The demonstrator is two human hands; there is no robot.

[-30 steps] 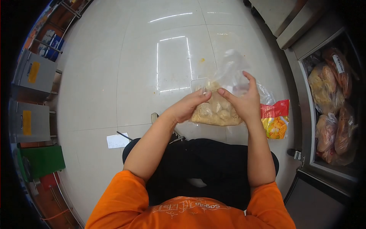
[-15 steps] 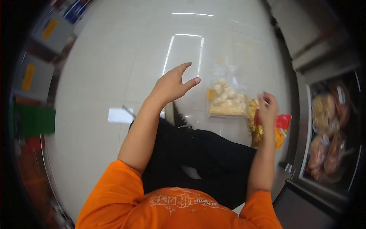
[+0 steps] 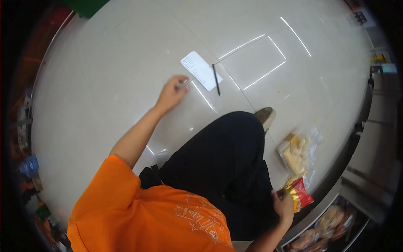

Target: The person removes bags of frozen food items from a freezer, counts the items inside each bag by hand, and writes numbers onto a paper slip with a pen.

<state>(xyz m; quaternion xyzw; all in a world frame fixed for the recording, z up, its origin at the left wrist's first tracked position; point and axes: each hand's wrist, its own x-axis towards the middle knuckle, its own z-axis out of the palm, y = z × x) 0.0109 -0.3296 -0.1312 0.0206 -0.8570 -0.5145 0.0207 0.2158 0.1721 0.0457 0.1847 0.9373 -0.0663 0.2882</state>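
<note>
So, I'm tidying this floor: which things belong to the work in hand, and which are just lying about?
Probably in use:
red-and-yellow packet, at the right hand
clear bag of pale food, beside the packet
paper and pen, near the left hand

Apparently just about:
green object, top left edge
bagged items, lower right

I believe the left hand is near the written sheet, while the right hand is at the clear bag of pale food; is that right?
Not quite: the head view shows the right hand at the red and yellow packet, not the clear bag. The left hand is near the written sheet.
</note>
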